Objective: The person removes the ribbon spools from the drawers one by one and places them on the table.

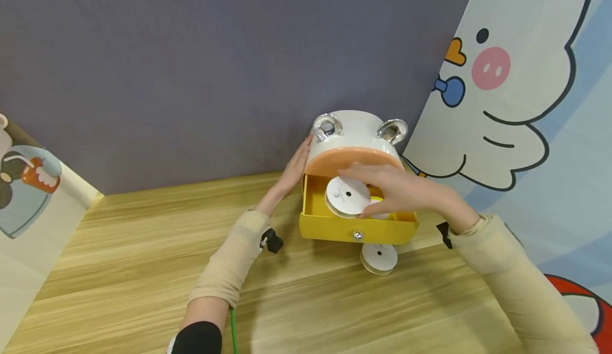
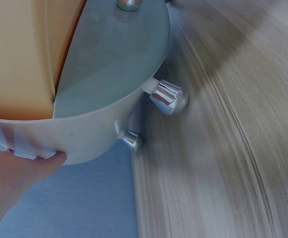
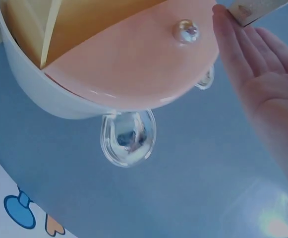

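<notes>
A white rounded cabinet (image 1: 357, 125) with silver ear-like loops and a peach upper front (image 1: 354, 158) stands against the grey panel. Its yellow drawer (image 1: 334, 228) is pulled out. My right hand (image 1: 406, 186) pinches a white spool (image 1: 348, 197) with a small centre hole over the drawer; in the right wrist view only the edge of the spool (image 3: 262, 11) shows at the fingertips. Partly hidden by that hand, another white round thing (image 1: 381, 213) lies in the drawer. My left hand (image 1: 295, 168) rests against the cabinet's left side, fingers extended.
Another white spool (image 1: 379, 258) lies on the wooden table (image 1: 158, 258) just in front of the drawer. The grey panel (image 1: 215, 67) rises behind the cabinet, and a cartoon-printed wall (image 1: 521, 93) stands close on the right. A green cable (image 1: 234, 327) hangs by the left forearm.
</notes>
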Demonstrator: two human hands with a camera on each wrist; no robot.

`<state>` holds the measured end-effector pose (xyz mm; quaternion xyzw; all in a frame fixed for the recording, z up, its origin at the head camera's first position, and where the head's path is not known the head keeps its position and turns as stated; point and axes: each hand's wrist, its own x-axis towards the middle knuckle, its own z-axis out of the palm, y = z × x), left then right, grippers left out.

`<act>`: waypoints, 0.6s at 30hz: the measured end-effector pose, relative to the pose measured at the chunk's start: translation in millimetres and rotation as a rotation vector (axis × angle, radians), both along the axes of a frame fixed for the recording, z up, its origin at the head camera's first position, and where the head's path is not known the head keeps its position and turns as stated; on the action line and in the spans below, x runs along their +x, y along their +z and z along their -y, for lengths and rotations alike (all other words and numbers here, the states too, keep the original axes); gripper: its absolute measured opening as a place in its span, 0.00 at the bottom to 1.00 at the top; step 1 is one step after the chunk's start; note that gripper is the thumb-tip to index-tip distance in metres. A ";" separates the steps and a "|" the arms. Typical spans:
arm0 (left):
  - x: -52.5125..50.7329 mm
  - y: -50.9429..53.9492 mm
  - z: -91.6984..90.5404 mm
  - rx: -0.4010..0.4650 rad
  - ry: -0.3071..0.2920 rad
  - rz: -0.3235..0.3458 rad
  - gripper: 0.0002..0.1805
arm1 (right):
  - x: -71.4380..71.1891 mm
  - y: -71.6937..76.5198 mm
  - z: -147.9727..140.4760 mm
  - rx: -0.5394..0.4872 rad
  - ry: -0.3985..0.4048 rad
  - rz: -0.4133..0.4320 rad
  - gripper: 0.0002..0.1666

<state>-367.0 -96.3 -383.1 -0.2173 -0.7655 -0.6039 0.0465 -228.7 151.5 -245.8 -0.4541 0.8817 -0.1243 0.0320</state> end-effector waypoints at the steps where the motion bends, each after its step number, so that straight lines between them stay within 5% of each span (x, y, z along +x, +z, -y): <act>1: 0.5 0.4 0.0 -0.001 0.001 0.001 0.30 | 3.3 0.4 -1.8 0.001 -0.003 -0.008 0.50; 18: 1.5 0.0 0.6 -0.008 0.000 0.008 0.30 | 79.8 -24.2 -65.8 -0.086 -0.152 -0.211 0.50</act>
